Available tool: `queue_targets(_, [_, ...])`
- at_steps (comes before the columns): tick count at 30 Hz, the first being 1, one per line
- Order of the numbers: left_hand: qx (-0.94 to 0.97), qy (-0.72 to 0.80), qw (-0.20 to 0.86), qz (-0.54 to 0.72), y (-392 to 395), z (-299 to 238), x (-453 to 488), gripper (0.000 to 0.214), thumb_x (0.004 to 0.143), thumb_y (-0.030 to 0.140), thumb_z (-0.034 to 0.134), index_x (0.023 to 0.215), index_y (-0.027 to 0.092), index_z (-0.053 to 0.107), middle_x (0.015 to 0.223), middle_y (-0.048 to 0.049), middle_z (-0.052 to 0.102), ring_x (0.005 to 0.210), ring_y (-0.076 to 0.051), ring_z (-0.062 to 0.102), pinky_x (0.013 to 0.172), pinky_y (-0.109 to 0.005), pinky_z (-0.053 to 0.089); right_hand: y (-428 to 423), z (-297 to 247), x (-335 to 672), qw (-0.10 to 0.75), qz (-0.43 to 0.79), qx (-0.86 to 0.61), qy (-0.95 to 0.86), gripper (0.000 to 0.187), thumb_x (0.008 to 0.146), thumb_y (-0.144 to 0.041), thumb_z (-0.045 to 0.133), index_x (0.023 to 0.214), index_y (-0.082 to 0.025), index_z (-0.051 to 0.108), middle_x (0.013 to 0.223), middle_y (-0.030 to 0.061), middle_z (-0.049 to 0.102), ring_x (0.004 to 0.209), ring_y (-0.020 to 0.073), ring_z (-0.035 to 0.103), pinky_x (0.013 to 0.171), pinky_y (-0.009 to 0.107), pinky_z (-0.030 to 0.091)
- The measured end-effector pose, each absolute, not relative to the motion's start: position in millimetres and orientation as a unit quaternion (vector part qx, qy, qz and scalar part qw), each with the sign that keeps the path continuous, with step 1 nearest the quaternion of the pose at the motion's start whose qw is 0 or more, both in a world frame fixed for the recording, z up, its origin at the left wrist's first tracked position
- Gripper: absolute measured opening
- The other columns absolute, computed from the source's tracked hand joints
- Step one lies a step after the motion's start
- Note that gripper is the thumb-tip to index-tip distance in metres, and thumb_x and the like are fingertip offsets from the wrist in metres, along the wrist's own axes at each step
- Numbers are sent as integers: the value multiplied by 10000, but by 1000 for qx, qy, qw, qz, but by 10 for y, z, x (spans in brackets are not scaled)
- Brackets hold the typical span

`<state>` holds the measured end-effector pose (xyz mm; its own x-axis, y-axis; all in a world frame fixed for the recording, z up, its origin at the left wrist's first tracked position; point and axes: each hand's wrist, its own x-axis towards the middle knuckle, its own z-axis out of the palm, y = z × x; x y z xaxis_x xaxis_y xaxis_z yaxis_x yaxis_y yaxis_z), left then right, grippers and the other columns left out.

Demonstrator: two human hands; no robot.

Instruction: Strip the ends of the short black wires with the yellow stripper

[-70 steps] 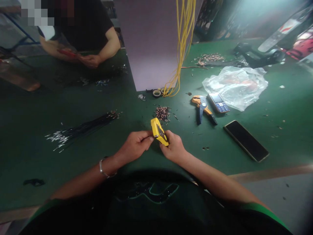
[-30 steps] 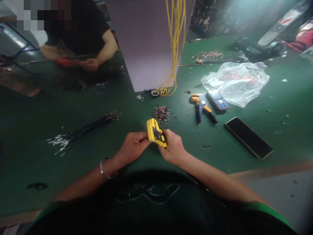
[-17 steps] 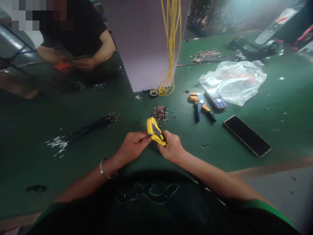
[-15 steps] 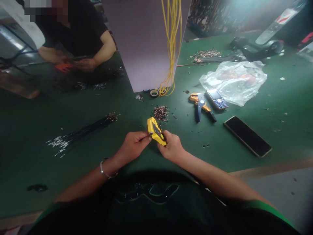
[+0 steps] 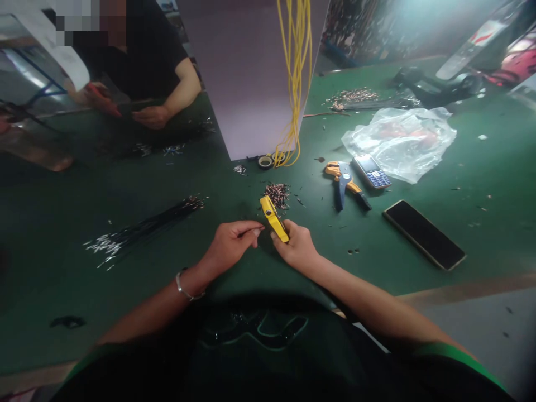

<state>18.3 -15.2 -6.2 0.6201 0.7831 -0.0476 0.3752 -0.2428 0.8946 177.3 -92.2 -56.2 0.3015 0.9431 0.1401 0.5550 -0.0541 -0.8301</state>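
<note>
Yellow hand tool [image 5: 273,219] gripped in closed R hand [image 5: 295,244], long axis slanting up-left away from body, lower end in R palm. L hand [image 5: 231,244] curled, just beside upper end; thin item in pinch, if any, unclear.

The bench [image 5: 138,279] had room along its front edge by the left hand [image 5: 228,244]; a wire pile [image 5: 277,195], pliers [image 5: 343,184] and phone [image 5: 424,234] blocked ahead.
</note>
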Motion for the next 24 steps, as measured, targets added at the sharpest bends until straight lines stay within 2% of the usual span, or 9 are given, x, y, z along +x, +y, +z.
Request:
queue_targets(5, [741,404,490,217,-123,-110,186,206,821,232,560,907,168,736,607,2,679,597,-107,588,608,-250,473,-898,-550,1805,423,252,-682,-540,229,730,-308,520,608,-237,340,515,-41,429,466,118,386,485,252,307])
queue_targets(13, [738,407,489,225,-96,-124,209,191,822,241,573,879,168,740,581,5,664,590,-106,579,610,-246,478,-849,-649,1834,451,308,-671,-501,209,734,-344,559,630,-217,431,529,-43,452,481,111,404,472,243,326])
queue_targets(19, [736,422,477,230,-31,-86,173,180,814,245,579,840,169,740,558,11,650,602,-108,577,668,-267,491,-864,-581,1938,489,476,-610,-404,180,686,-319,613,724,-203,480,458,-74,474,364,106,433,392,242,352])
queue_targets(24, [742,426,461,234,62,22,89,177,803,278,595,822,175,738,562,8,628,610,-114,565,634,-267,451,-924,-398,2139,462,583,-531,-406,178,644,-244,640,781,-168,555,552,-32,581,476,137,561,527,286,457])
